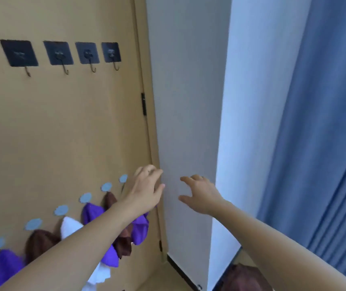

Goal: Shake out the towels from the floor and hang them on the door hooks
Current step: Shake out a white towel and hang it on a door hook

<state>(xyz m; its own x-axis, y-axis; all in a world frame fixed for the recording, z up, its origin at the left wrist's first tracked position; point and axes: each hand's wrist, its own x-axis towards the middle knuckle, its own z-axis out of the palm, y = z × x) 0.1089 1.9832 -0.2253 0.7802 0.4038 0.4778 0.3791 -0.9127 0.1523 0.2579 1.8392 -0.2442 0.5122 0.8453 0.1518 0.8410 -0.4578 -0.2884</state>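
Head view
Door: tan panel filling the left half; its right edge meets a tan frame carrying a black hinge.
Upper hooks: a row of dark square pads, each with a metal hook hanging below; all bare.
Lower hooks: a slanting row of round grey pads, lower on the door.
Towels: purple, brown and white, hanging from the lower hooks in an overlapping row; partly hidden by the left forearm.
Wall: grey-white, just right of the door frame, with a dark skirting at its foot.
Curtain: blue, in vertical folds, at the far right.
Floor: only a small patch shows at the bottom; a blurred brown shape lies there, and what it is cannot be told.
Left hand: reached out before the door's edge, fingers loosely bent, grasping nothing.
Right hand: reached out before the wall, fingers spread and relaxed, grasping nothing.
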